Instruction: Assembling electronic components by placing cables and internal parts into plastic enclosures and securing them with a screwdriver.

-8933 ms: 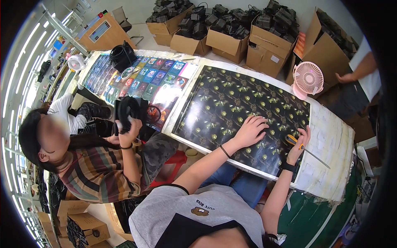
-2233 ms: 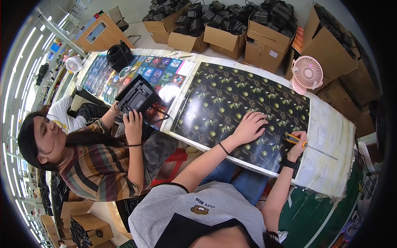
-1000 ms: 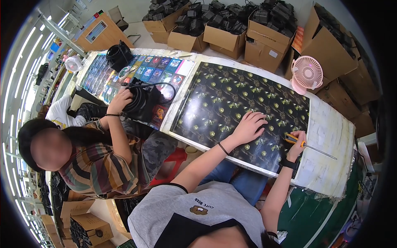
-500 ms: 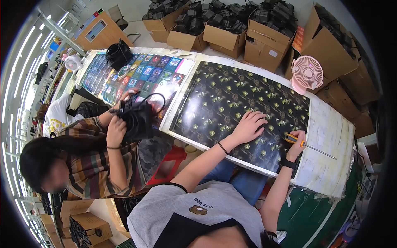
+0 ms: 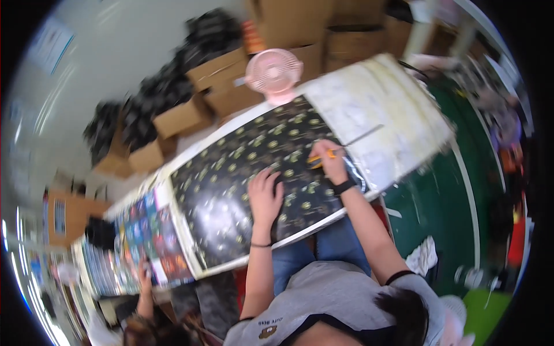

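Note:
My left hand [image 5: 265, 195] lies with its fingers stretched out on a glossy black mat [image 5: 216, 222] patterned in yellow-green, which covers the middle of the bench. To its right, my right hand [image 5: 331, 164] is closed round a screwdriver [image 5: 330, 154] with an orange and black handle. The long thin shaft sticks out to the right, over the bench's pale covering [image 5: 375, 106]. My right hand is at the mat's right end. Motion blurs the picture somewhat.
A pink fan [image 5: 274, 74] stands at the mat's far edge. Cardboard boxes [image 5: 182, 115] of black devices line the floor behind the bench. To the left, a co-worker's hand [image 5: 145, 275] is by a colourful card-patterned sheet [image 5: 173, 245]. A black device [image 5: 100, 232] sits farther left.
The whole view has swung round to the right. My right hand still grips the screwdriver and my left still rests on the mat. The device the co-worker held is no longer visible.

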Demonstrator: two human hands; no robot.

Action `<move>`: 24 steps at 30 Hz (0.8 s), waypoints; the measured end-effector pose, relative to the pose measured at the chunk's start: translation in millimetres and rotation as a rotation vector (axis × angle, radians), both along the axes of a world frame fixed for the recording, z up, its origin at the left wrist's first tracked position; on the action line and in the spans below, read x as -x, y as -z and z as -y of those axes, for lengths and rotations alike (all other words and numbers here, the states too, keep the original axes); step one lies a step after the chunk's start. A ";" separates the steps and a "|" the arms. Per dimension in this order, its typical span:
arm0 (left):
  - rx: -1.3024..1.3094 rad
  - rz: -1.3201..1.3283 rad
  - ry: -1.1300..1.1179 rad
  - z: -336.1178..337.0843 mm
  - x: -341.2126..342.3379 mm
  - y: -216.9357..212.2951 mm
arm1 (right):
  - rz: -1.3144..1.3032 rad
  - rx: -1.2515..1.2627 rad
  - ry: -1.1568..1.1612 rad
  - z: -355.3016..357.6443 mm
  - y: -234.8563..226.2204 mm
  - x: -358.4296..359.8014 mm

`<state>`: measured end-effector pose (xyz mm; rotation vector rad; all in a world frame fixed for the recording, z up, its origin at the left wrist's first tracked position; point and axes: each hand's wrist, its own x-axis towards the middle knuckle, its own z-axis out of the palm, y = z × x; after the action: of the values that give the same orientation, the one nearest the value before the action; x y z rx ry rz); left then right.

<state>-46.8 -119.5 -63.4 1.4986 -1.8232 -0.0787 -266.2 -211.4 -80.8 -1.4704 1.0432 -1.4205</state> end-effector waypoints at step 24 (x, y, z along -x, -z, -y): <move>-0.145 0.105 -0.140 -24.7 -21.7 5.3 | 0.221 -0.039 0.330 7.9 0.3 -41.0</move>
<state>-25.1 -94.8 -68.6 1.7574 -1.8214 -0.0664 -225.2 -219.3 -81.2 -1.1177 1.2015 -1.7383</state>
